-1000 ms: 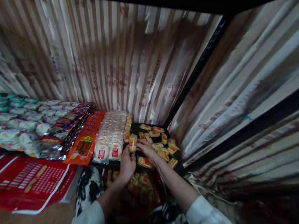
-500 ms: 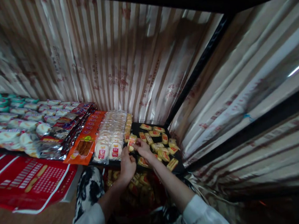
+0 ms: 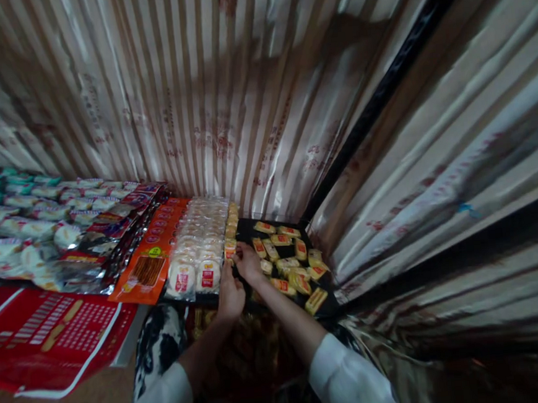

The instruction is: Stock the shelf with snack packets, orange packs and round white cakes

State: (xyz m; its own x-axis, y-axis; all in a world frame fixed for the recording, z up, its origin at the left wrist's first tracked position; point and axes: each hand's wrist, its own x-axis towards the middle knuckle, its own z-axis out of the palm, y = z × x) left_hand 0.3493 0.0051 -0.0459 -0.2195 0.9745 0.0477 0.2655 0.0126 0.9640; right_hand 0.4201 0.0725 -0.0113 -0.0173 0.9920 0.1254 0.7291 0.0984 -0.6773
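A small yellow snack packet (image 3: pixel 229 250) with a red label sits at the near end of a column of like packets (image 3: pixel 232 220). My left hand (image 3: pixel 231 295) pinches it from the near side. From the right, the fingers of my right hand (image 3: pixel 248 264) are closed on the same packet and partly cover it. Just left of the column lie overlapping rows of clear bags of round white crackers (image 3: pixel 208 274). On the right, several loose yellow packets (image 3: pixel 281 240) are scattered over the black shelf surface (image 3: pixel 247 228).
Farther left are an orange snack bag (image 3: pixel 149 267), silvery packs (image 3: pixel 85 265) and rows of white and green packets (image 3: pixel 33 227). Below my hands a dark container holds more packets (image 3: pixel 208 316). A striped plastic sheet (image 3: pixel 205 95) hangs behind, beside a black post (image 3: pixel 369 113).
Both hands have brought the packet left and a little up, from beside the column to its near end. The view has shifted slightly.
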